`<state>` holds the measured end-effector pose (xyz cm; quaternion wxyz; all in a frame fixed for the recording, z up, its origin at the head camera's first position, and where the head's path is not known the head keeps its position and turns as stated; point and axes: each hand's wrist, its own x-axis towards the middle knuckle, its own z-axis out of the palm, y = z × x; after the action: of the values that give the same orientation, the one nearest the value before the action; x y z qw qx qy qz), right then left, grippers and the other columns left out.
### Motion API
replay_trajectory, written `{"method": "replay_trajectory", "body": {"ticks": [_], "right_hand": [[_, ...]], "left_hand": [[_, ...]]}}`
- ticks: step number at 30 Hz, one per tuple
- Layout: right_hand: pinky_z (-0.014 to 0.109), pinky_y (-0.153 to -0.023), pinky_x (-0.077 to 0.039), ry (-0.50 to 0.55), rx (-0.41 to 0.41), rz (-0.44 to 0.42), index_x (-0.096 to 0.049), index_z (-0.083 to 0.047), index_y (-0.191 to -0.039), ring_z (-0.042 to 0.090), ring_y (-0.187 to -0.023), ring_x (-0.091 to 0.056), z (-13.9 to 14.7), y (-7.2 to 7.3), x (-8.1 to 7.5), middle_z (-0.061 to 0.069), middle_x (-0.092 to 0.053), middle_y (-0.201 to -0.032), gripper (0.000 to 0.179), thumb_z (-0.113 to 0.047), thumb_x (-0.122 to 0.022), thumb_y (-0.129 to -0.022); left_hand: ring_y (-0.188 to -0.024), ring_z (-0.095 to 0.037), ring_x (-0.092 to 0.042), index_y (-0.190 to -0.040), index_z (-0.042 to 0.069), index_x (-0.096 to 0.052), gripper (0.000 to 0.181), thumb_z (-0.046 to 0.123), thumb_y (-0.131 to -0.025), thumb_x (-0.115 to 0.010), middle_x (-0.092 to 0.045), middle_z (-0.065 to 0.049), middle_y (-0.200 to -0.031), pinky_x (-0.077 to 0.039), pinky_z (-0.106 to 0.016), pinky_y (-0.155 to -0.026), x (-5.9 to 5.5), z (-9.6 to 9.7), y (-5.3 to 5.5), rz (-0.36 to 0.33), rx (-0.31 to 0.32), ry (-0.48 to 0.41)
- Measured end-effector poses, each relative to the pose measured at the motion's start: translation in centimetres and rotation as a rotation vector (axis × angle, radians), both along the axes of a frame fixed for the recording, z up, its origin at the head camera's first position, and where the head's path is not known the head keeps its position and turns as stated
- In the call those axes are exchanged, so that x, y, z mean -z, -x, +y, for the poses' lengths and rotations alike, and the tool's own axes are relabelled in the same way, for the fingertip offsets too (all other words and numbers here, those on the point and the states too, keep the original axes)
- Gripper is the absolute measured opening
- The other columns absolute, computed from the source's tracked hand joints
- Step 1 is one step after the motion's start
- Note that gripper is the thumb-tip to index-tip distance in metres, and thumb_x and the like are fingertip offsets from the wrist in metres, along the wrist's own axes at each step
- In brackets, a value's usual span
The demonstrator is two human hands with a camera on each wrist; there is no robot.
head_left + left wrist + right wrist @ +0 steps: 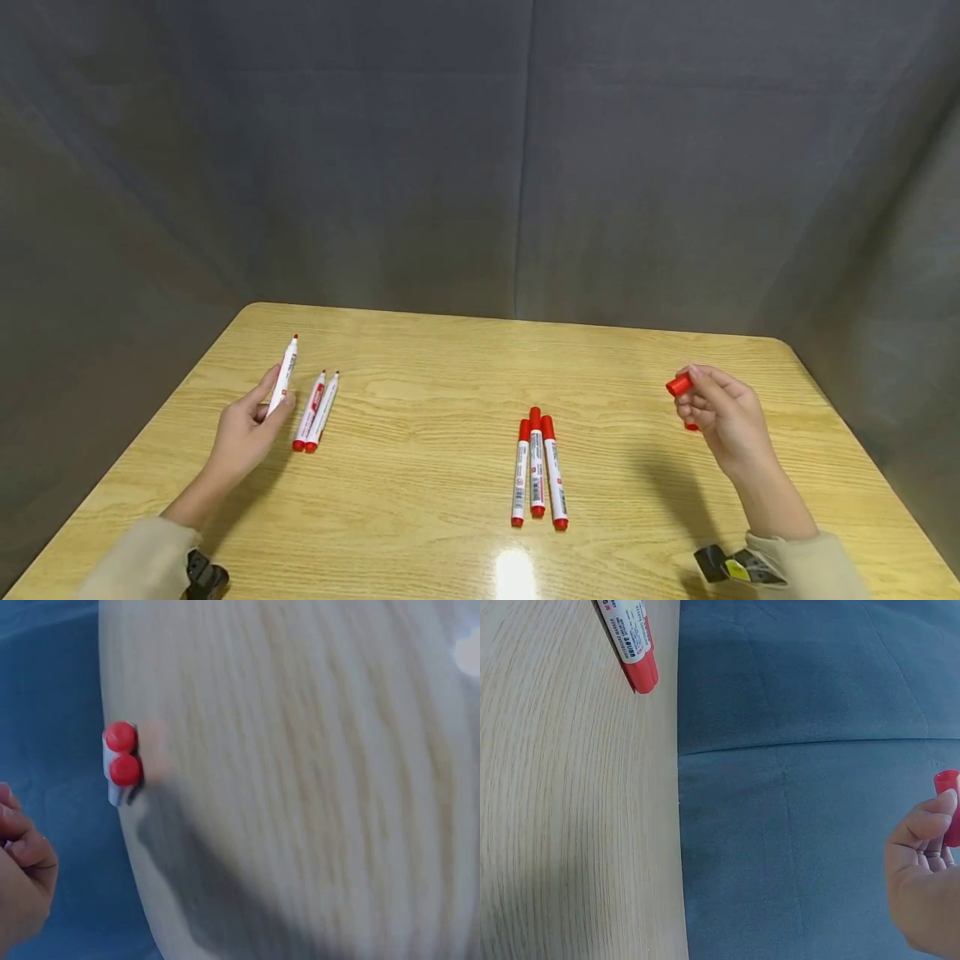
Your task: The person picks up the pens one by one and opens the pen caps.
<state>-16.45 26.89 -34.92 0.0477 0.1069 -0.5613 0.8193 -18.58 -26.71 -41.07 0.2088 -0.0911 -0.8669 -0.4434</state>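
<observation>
My left hand (243, 433) holds an uncapped white marker (283, 375) between thumb and fingers, its red tip pointing up and away. Beside that hand, two more uncapped markers (321, 412) lie side by side on the table, red ends toward me; the left wrist view shows those red ends (124, 770) close up. On the other side, my right hand (727, 417) pinches a red marker cap (679, 384), its open end facing left. Another red piece (692, 427) shows under the curled fingers, mostly hidden. In the right wrist view the cap (946, 781) sticks up past the thumb.
Three capped red markers (536, 475) lie together near the middle of the wooden table (420, 500), caps pointing away from me. Dark grey cloth (375, 167) hangs behind the table and along both sides. A bright light reflection sits at the table's front.
</observation>
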Motion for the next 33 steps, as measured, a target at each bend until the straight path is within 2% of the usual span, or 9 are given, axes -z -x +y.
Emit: {"method": "replay_trajectory", "body": {"ticks": [4, 12, 23, 29, 32, 33], "right_hand": [[0.018, -0.052, -0.047, 0.012, 0.008, -0.001, -0.067, -0.005, -0.082, 0.010, -0.056, -0.056, 0.1, 0.0, 0.0, 0.002, -0.063, -0.069, 0.028, -0.003, -0.043, -0.095], [0.019, -0.052, -0.047, 0.023, 0.001, 0.021, -0.067, -0.003, -0.082, 0.011, -0.056, -0.056, 0.5, -0.1, 0.0, 0.004, -0.064, -0.071, 0.028, -0.002, -0.042, -0.095], [0.019, -0.053, -0.047, 0.032, 0.031, 0.029, -0.068, -0.002, -0.083, 0.012, -0.055, -0.056, 1.1, -0.2, 0.0, 0.004, -0.065, -0.071, 0.029, -0.002, -0.042, -0.095], [0.019, -0.055, -0.048, 0.042, 0.043, 0.043, -0.067, -0.001, -0.083, 0.011, -0.056, -0.056, 1.4, -0.5, -0.2, 0.005, -0.065, -0.072, 0.028, -0.002, -0.042, -0.095], [0.019, -0.055, -0.049, 0.042, 0.043, 0.045, -0.068, -0.002, -0.083, 0.012, -0.057, -0.057, 1.5, -0.5, -0.2, 0.005, -0.065, -0.072, 0.028, -0.002, -0.042, -0.095], [0.019, -0.055, -0.049, 0.039, 0.043, 0.045, -0.068, -0.002, -0.083, 0.012, -0.057, -0.057, 1.5, -0.5, -0.3, 0.004, -0.065, -0.072, 0.028, -0.001, -0.042, -0.095]], "left_hand": [[-0.034, 0.006, -0.022, -0.129, -0.010, -0.044, 0.048, 0.005, -0.086, -0.059, -0.034, 0.011, -0.042, -0.020, -0.020, -0.029, 0.7, -0.8, 0.4, -0.001, -0.004, 0.065], [-0.035, 0.002, -0.023, -0.131, -0.008, -0.043, 0.049, 0.012, -0.088, -0.057, -0.034, 0.006, -0.044, -0.023, -0.020, -0.032, 1.4, -1.8, 1.1, -0.100, -0.002, 0.233], [-0.039, -0.005, -0.029, -0.128, -0.015, -0.040, 0.050, 0.014, -0.090, -0.054, -0.036, 0.004, -0.047, -0.026, -0.022, -0.035, 2.0, -1.8, 1.8, -0.231, 0.010, 0.298], [-0.042, -0.005, -0.028, -0.129, -0.018, -0.037, 0.054, 0.017, -0.091, -0.053, -0.034, 0.005, -0.049, -0.026, -0.021, -0.038, 2.5, -2.0, 2.1, -0.275, 0.036, 0.342], [-0.043, -0.008, -0.029, -0.129, -0.017, -0.037, 0.054, 0.018, -0.091, -0.053, -0.036, 0.001, -0.052, -0.026, -0.023, -0.039, 2.6, -2.0, 2.2, -0.290, 0.034, 0.365], [-0.045, -0.009, -0.030, -0.129, -0.018, -0.037, 0.054, 0.018, -0.091, -0.053, -0.041, -0.003, -0.054, -0.027, -0.024, -0.040, 2.7, -2.0, 2.2, -0.293, 0.035, 0.373]]}}
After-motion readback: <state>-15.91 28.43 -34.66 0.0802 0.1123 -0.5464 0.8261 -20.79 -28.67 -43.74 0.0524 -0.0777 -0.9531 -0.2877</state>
